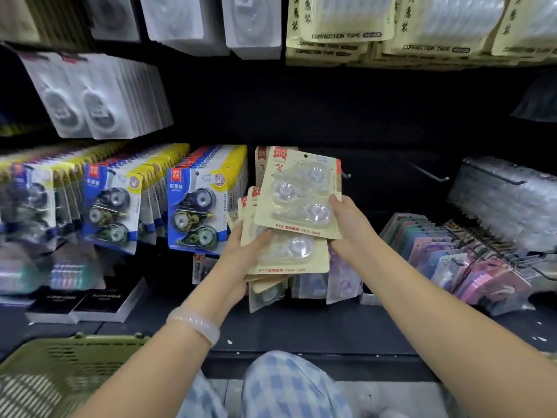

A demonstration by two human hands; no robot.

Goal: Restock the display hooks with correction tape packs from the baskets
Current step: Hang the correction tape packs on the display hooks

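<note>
My left hand (241,257) grips a stack of beige correction tape packs (289,254) from below and the left. My right hand (349,224) holds the right edge of one beige pack (298,194) lifted above that stack, its hang hole at the top. Behind the lifted pack hang a few more beige packs (261,164) of the same kind. Bare hooks (431,173) stick out of the dark panel to the right. A green basket (69,366) sits at the lower left.
Blue and yellow tape packs (196,206) fill the hooks to the left. Cream packs (346,25) and white packs (90,98) hang above. Pastel packs (464,260) hang on the right, purple ones (340,276) below my hands. Black boxes (99,303) lie on the shelf.
</note>
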